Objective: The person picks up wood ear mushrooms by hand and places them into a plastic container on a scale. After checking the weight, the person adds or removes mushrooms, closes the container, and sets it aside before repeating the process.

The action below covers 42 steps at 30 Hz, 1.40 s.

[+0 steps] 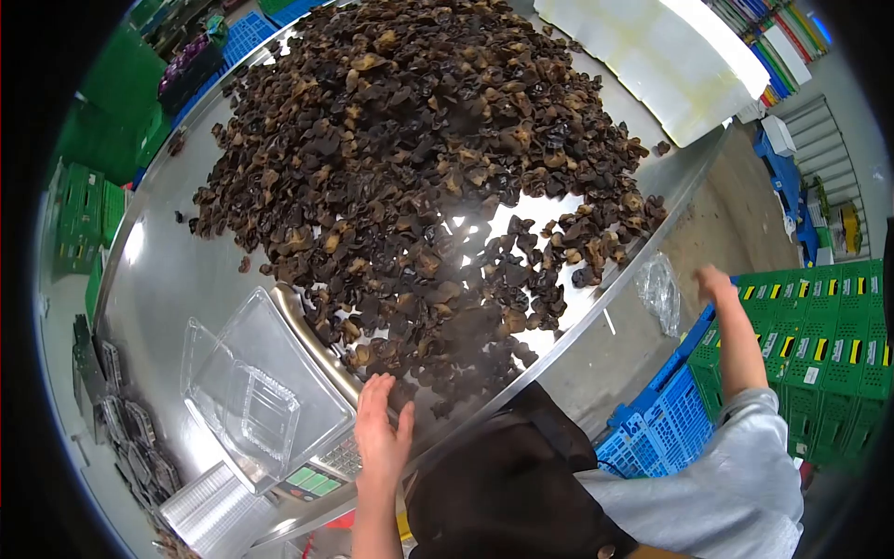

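Observation:
A large heap of dark brown, curled pieces (400, 140) covers much of the metal table (172, 270). My left hand (382, 430) is at the near edge, beside a scale (335, 456), its thumb apart from its fingers and nothing in it. An open clear plastic container (265, 401) rests on the scale's metal plate. My right hand (714, 282) is stretched out to the right, past the table edge, above the floor and near a blue crate; its fingers are too small and blurred to make out.
Clear plastic trays (219, 511) are stacked at the lower left. A white foam box (666, 65) sits at the table's far right. Beyond the right edge are a blue crate (661, 424), stacked green crates (819, 349) and a clear plastic bag (659, 293).

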{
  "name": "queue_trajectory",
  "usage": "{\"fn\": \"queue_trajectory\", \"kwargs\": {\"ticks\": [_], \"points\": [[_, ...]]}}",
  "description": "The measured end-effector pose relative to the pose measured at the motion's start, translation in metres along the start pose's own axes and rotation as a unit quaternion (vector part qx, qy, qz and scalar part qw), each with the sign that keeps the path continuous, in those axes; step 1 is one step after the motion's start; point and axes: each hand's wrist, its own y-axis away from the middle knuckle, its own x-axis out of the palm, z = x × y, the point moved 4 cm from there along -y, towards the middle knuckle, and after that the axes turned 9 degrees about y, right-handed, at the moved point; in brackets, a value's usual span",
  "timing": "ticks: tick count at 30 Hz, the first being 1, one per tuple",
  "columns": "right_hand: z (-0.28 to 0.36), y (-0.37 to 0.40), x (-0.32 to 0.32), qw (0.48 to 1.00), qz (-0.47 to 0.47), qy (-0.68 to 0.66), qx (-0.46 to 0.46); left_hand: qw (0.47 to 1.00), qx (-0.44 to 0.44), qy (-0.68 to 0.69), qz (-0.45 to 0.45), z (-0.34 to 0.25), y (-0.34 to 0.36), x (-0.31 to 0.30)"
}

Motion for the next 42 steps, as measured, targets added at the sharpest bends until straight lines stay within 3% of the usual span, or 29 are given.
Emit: {"fn": "queue_trajectory", "kwargs": {"ticks": [1, 2, 4, 5, 7, 9, 11, 13, 14, 16, 18, 19, 21, 24, 26, 30, 32, 36, 39, 42], "points": [[0.004, 0.027, -0.007, 0.992, 0.071, 0.089, 0.054, 1.000, 0.014, -0.001, 0.009, 0.002, 0.000, 0.002], [0.018, 0.029, -0.025, 0.992, 0.071, 0.089, 0.051, 1.000, 0.012, -0.002, 0.007, 0.001, 0.001, 0.002], [0.046, 0.038, -0.069, 0.962, -0.027, -0.185, 0.198, 0.999, 0.014, 0.022, 0.019, -0.003, -0.001, 0.004], [0.072, 0.046, -0.107, 0.923, 0.056, -0.302, 0.232, 0.999, 0.016, 0.020, 0.023, -0.006, -0.003, 0.005], [0.089, 0.029, -0.110, 0.978, -0.088, -0.100, 0.159, 1.000, 0.008, 0.011, 0.019, -0.010, -0.006, 0.004], [0.118, 0.027, -0.129, 0.974, -0.195, -0.107, 0.050, 1.000, 0.005, 0.007, 0.009, -0.010, -0.005, 0.001], [0.151, 0.024, -0.177, 0.966, -0.232, -0.111, 0.012, 1.000, 0.001, 0.004, -0.003, -0.009, -0.005, 0.000], [0.192, 0.020, -0.211, 0.942, -0.160, -0.293, -0.036, 1.000, -0.003, 0.013, -0.015, -0.006, -0.004, 0.001], [0.219, 0.025, -0.230, 0.949, -0.141, -0.278, -0.053, 1.000, -0.003, 0.012, -0.015, -0.006, -0.003, 0.003], [0.270, 0.016, -0.238, 0.933, -0.117, -0.287, -0.183, 1.000, -0.002, 0.008, -0.010, -0.009, -0.003, 0.009], [0.323, 0.015, -0.255, 0.854, -0.126, -0.371, -0.343, 1.000, -0.023, 0.012, -0.012, -0.010, -0.005, 0.013], [0.343, 0.016, -0.267, 0.841, -0.090, -0.365, -0.389, 0.999, -0.043, 0.016, -0.012, -0.010, -0.007, 0.015], [0.378, 0.009, -0.279, 0.801, -0.159, -0.337, -0.468, 0.999, -0.038, -0.002, -0.024, -0.016, -0.012, 0.019], [0.414, -0.001, -0.281, 0.788, -0.200, -0.296, -0.501, 0.999, -0.025, -0.026, -0.035, -0.014, -0.020, 0.026], [0.427, 0.011, -0.272, 0.820, -0.127, -0.209, -0.517, 0.997, -0.047, -0.043, -0.043, -0.014, -0.026, 0.027], [0.398, 0.034, -0.264, 0.780, -0.211, -0.303, -0.506, 0.998, -0.032, -0.012, -0.048, -0.004, -0.019, 0.024], [0.364, 0.023, -0.245, 0.835, -0.232, -0.394, -0.308, 0.998, -0.032, -0.002, -0.052, 0.001, -0.012, 0.022], [0.359, 0.032, -0.223, 0.828, -0.220, -0.363, -0.367, 0.999, -0.042, 0.011, -0.031, 0.001, -0.009, 0.023], [0.373, 0.040, -0.220, 0.871, -0.231, -0.285, -0.327, 1.000, -0.013, 0.016, -0.024, -0.005, -0.012, 0.025], [0.374, 0.035, -0.210, 0.876, -0.206, -0.298, -0.319, 1.000, 0.008, 0.008, -0.021, -0.009, -0.017, 0.024]]}}
